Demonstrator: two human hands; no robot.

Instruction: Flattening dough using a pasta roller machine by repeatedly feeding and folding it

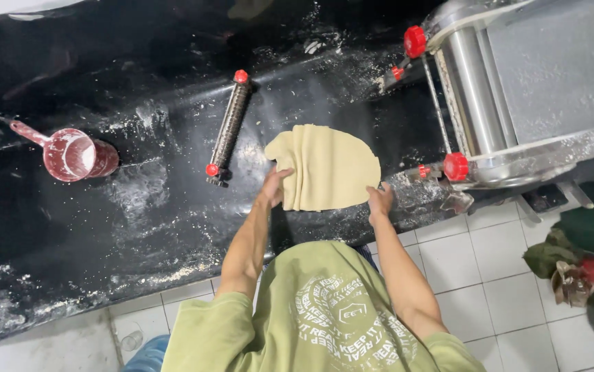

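the dough [324,167], a folded pale sheet, lies on the black floured desk [138,227] straight ahead of the person. both hands are on its near edge: the left hand [273,187] holds the near-left corner with a closed grip, and the right hand [380,200] pinches the near-right corner. the folds run away from the body, so its long axis points forward. the roller machine [510,89] stands just right of it, on the right hand's side; the ridged rolling pin [228,127] lies to its left, and the red cup [73,155] well apart.
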